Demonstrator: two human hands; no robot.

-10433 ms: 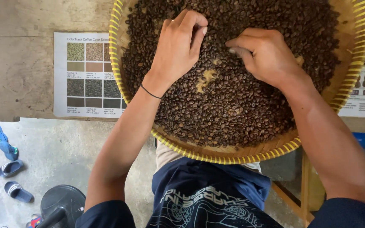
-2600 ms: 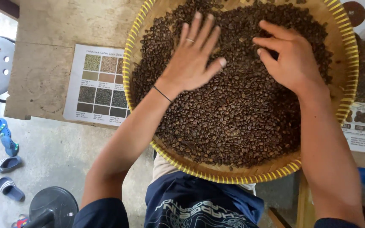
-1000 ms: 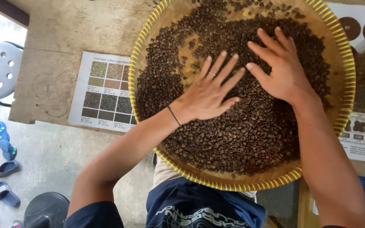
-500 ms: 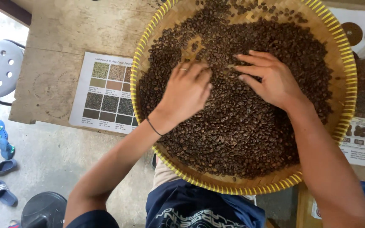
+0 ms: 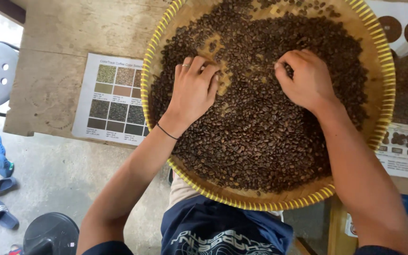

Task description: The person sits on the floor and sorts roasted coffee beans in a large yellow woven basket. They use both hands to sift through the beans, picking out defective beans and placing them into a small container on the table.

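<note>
A round woven tray with a yellow rim (image 5: 279, 206) sat on the wooden table (image 5: 62, 42), filled with dark roasted coffee beans (image 5: 256, 141). The left hand (image 5: 192, 92) lay palm-down on the beans at the tray's left, fingers curled and together, gripping nothing I could make out. The right hand (image 5: 305, 78) rested on the beans further right, fingers bent inward; whether it pinched a bean could not be told. A printed colour chart sheet (image 5: 112, 97) lay left of the tray, partly under its rim.
</note>
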